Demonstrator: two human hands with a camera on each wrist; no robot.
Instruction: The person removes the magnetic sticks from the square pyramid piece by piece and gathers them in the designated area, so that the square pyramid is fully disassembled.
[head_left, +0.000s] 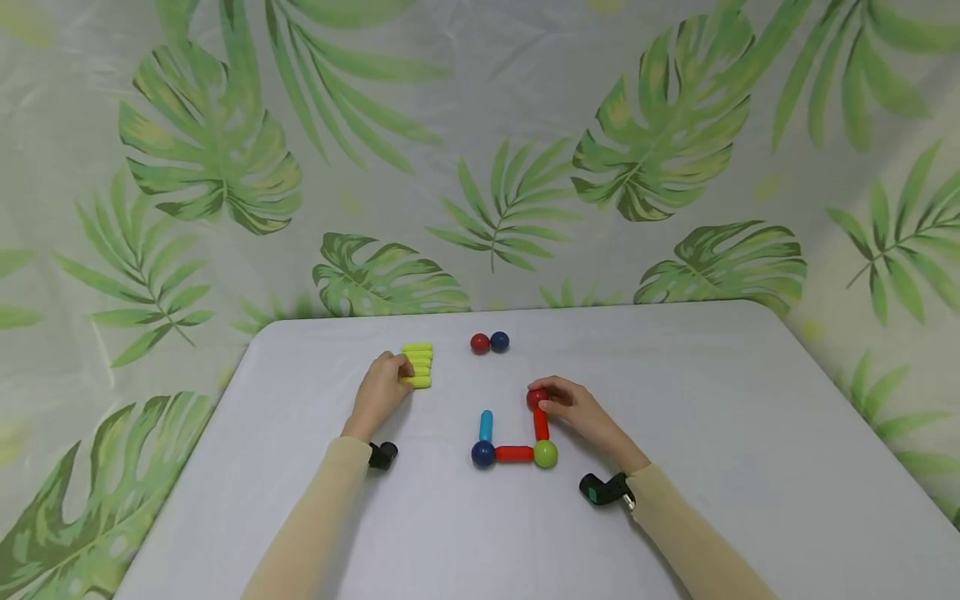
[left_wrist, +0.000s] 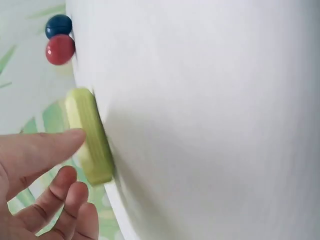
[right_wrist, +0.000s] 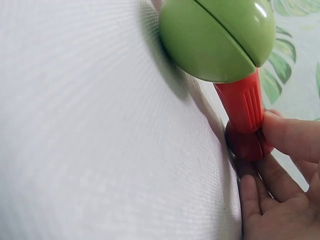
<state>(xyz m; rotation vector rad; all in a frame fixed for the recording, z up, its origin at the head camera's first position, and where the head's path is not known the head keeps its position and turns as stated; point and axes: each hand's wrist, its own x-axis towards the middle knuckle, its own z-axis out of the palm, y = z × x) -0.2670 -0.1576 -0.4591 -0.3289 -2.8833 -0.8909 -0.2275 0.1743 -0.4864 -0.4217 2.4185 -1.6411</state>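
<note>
My right hand point(head_left: 573, 408) grips a dark red ball point(head_left: 537, 398) between thumb and fingers. That ball sits at the far end of a red rod point(head_left: 541, 425), whose near end meets a green ball point(head_left: 545, 454). From the green ball a second red rod point(head_left: 514, 453) runs left to a dark blue ball point(head_left: 483, 453). A light blue rod point(head_left: 487, 425) points away from the blue ball. On the left, my left hand point(head_left: 384, 387) reaches over several yellow-green rods point(head_left: 420, 362) lying side by side. In the left wrist view a digit touches the nearest rod point(left_wrist: 90, 145), other fingers loosely bent.
A loose red ball point(head_left: 480, 343) and a loose dark blue ball point(head_left: 499, 341) lie together at the back of the white table point(head_left: 675, 367). A leaf-patterned cloth point(head_left: 510, 108) hangs behind it. Each wrist wears a black camera point(head_left: 603, 489).
</note>
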